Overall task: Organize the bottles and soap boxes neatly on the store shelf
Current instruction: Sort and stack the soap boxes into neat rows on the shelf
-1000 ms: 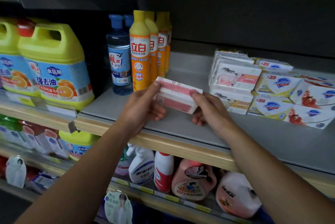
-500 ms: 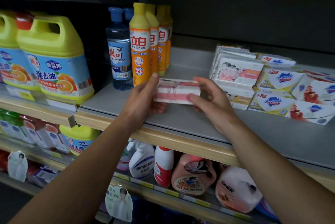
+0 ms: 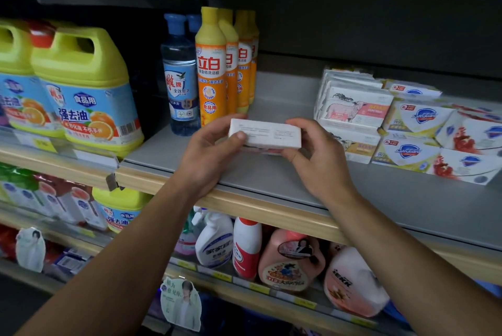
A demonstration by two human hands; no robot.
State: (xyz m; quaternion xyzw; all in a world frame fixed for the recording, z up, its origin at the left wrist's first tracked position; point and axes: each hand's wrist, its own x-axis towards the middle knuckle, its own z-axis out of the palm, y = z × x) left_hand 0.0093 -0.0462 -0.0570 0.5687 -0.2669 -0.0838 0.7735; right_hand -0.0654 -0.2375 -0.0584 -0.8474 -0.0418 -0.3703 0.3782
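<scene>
A white soap box with a pink underside is held level above the grey shelf, its printed back facing up. My left hand grips its left end, thumb on the near edge. My right hand grips its right end with curled fingers. A row of orange bottles with yellow caps stands behind, beside a blue bottle. Stacked soap boxes with a sheep picture sit to the right, with blue-shield soap boxes beyond them.
Large yellow jugs fill the shelf section to the left. Below are spray bottles, a red-and-white bottle and pink jugs. The wooden shelf edge runs under my wrists. A dark back wall closes the shelf.
Both hands have turned the soap box over: its pink front faced up before, now the white printed back faces up and the box lies level.
</scene>
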